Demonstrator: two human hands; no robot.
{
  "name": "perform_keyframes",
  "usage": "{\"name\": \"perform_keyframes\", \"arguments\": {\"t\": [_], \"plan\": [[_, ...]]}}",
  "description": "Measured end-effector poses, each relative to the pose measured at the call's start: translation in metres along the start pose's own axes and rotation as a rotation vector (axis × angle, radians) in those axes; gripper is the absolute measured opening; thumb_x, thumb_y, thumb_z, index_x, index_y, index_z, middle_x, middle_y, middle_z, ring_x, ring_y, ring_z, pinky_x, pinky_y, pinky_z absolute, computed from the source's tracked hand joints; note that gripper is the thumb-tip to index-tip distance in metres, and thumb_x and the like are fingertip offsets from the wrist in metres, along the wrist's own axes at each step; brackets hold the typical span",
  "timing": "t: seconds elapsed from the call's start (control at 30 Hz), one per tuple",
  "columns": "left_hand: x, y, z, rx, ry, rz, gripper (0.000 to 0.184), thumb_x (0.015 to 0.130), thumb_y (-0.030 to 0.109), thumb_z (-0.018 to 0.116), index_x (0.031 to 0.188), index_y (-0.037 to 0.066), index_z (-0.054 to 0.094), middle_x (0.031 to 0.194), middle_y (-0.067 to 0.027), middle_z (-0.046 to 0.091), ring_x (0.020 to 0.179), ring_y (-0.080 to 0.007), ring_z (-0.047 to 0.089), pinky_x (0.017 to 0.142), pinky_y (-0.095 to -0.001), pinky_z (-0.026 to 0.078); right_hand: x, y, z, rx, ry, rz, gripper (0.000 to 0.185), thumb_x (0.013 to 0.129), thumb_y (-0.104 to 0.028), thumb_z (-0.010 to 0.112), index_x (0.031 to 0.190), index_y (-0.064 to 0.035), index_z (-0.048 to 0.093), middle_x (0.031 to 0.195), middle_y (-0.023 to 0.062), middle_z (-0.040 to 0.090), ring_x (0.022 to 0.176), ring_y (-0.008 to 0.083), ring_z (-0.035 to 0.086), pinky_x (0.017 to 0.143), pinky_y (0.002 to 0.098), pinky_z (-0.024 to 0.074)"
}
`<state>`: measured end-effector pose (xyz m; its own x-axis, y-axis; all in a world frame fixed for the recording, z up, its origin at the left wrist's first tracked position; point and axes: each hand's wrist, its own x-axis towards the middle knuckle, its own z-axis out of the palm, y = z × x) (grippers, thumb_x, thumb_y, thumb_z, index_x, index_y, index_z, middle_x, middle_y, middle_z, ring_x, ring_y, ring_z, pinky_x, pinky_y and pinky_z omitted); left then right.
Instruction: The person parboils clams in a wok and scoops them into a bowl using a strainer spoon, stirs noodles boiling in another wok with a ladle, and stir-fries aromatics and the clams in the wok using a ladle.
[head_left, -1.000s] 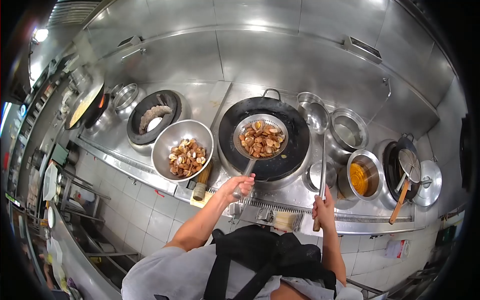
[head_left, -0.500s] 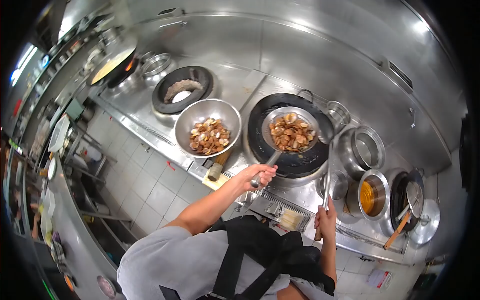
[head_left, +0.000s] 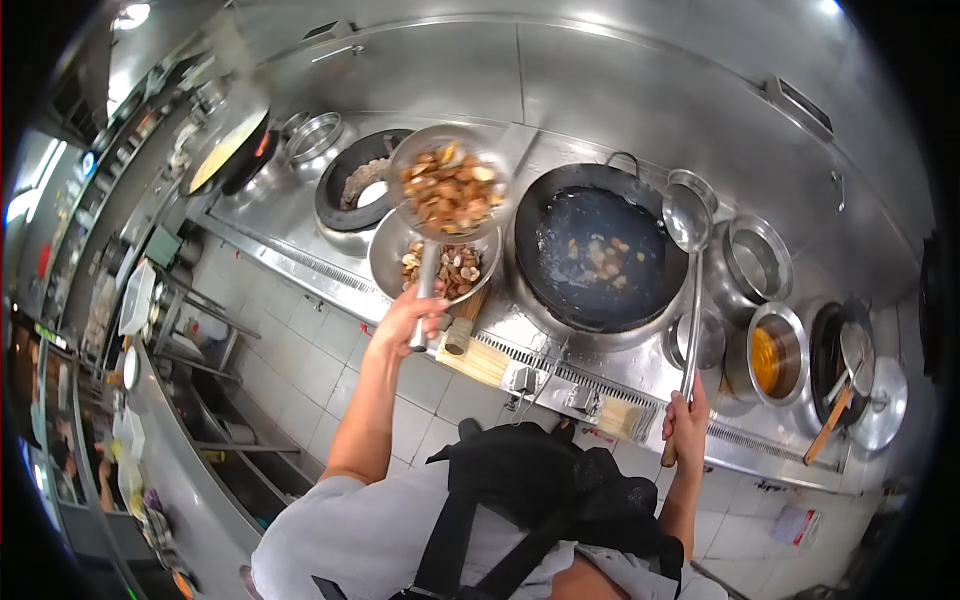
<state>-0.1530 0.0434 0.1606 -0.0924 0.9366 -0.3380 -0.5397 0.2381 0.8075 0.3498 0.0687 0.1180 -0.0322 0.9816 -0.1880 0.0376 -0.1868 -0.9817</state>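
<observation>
My left hand [head_left: 408, 315] is closed around the handle of a strainer [head_left: 428, 268] heaped with brown clams [head_left: 450, 190]. The strainer hangs over a steel bowl [head_left: 384, 262], partly covering it; more clams [head_left: 462, 268] lie inside that bowl. In my right hand [head_left: 688, 425] is the long handle of a ladle [head_left: 688, 218], its cup beside the right rim of a black wok [head_left: 537, 225]. Cloudy water [head_left: 580, 220] stands in the wok, with several pale pieces [head_left: 600, 258] in it, too small to identify.
Left of the bowl is a burner ring [head_left: 335, 195]. Beyond it, a tilted wok [head_left: 232, 155] sits near a flame. To the right are a steel pot [head_left: 752, 258], a pot of orange liquid [head_left: 765, 360] and a wooden-handled strainer [head_left: 828, 425]. A brush [head_left: 460, 332] lies at the counter's front edge.
My left hand has carried the strainer of clams leftward from above the wok to over the bowl. Water now shows in the wok. The ladle has shifted slightly right.
</observation>
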Motion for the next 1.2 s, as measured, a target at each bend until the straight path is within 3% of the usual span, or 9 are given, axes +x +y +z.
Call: {"name": "perform_keyframes", "arguments": {"t": [0.2,0.27,0.47,0.57,0.67,0.8,0.9,1.2], "plan": [[0.009,-0.026,-0.081,0.090,0.217,0.037,0.043,0.080,-0.001,0.067,0.116,0.004,0.044,0.072,-0.0051,0.052,0.048,-0.0119,0.048,0.042,-0.0277,0.042,-0.012,0.004,0.007,-0.087,-0.025,-0.001,0.063,0.095,-0.005,0.051,0.155,-0.0056,0.031,0.059,-0.0030,0.045,0.040,0.0053,0.041,0.037,0.0230,0.0355],[0.009,-0.033,-0.091,0.312,0.431,0.088,0.041,0.078,-0.002,0.067,0.112,0.002,0.045,0.073,-0.0070,0.054,0.047,-0.0140,0.050,0.041,-0.0300,0.044,-0.012,-0.001,0.007,-0.126,-0.019,0.007,0.064,0.095,-0.005,0.050,0.155,-0.0066,0.030,0.060,-0.0031,0.045,0.040,0.0051,0.041,0.037,0.0224,0.0355],[-0.002,-0.013,-0.101,0.634,0.619,0.319,0.031,0.081,0.000,0.063,0.107,0.001,0.047,0.069,-0.0060,0.056,0.043,-0.0131,0.051,0.037,-0.0296,0.043,0.006,-0.018,0.005,-0.199,0.014,0.008,0.064,0.093,-0.005,0.051,0.155,-0.0056,0.031,0.058,-0.0041,0.043,0.040,0.0055,0.040,0.037,0.0236,0.0349],[-0.002,0.014,-0.063,0.623,0.565,0.370,0.029,0.085,0.003,0.064,0.109,0.002,0.048,0.068,-0.0048,0.055,0.044,-0.0123,0.050,0.038,-0.0281,0.041,0.028,-0.023,-0.006,-0.240,-0.050,-0.017,0.064,0.095,-0.007,0.053,0.155,-0.0044,0.030,0.058,-0.0020,0.046,0.039,0.0066,0.041,0.036,0.0248,0.0360],[0.026,0.021,-0.024,0.531,0.312,0.305,0.027,0.092,0.018,0.068,0.106,0.004,0.050,0.063,-0.0019,0.050,0.043,-0.0105,0.046,0.039,-0.0253,0.037,0.064,-0.024,-0.018,-0.238,-0.147,-0.007,0.063,0.095,-0.007,0.053,0.154,-0.0051,0.031,0.058,-0.0016,0.047,0.040,0.0071,0.042,0.036,0.0256,0.0369],[0.088,-0.002,0.025,0.463,0.039,0.128,0.026,0.093,0.023,0.069,0.098,0.008,0.049,0.061,0.0008,0.047,0.043,-0.0108,0.045,0.041,-0.0256,0.037,0.118,-0.025,-0.038,-0.277,-0.228,0.036,0.062,0.096,-0.008,0.054,0.154,-0.0080,0.032,0.058,-0.0023,0.046,0.040,0.0072,0.044,0.036,0.0256,0.0378],[0.122,-0.029,0.067,0.556,0.087,0.042,0.027,0.093,0.025,0.069,0.097,0.008,0.048,0.061,0.0007,0.048,0.045,-0.0112,0.047,0.041,-0.0273,0.038,0.157,-0.036,-0.051,-0.331,-0.405,0.082,0.064,0.095,-0.010,0.057,0.155,-0.0119,0.033,0.062,-0.0016,0.049,0.042,0.0071,0.045,0.037,0.0252,0.0387],[0.193,-0.072,0.088,0.585,0.078,-0.036,0.031,0.094,0.028,0.069,0.095,0.008,0.046,0.066,-0.0016,0.052,0.046,-0.0124,0.051,0.043,-0.0289,0.043,0.219,-0.041,-0.076,-0.391,-0.535,0.170,0.064,0.097,-0.012,0.057,0.156,-0.0157,0.032,0.064,-0.0029,0.047,0.043,0.0066,0.044,0.037,0.0250,0.0396]]}}
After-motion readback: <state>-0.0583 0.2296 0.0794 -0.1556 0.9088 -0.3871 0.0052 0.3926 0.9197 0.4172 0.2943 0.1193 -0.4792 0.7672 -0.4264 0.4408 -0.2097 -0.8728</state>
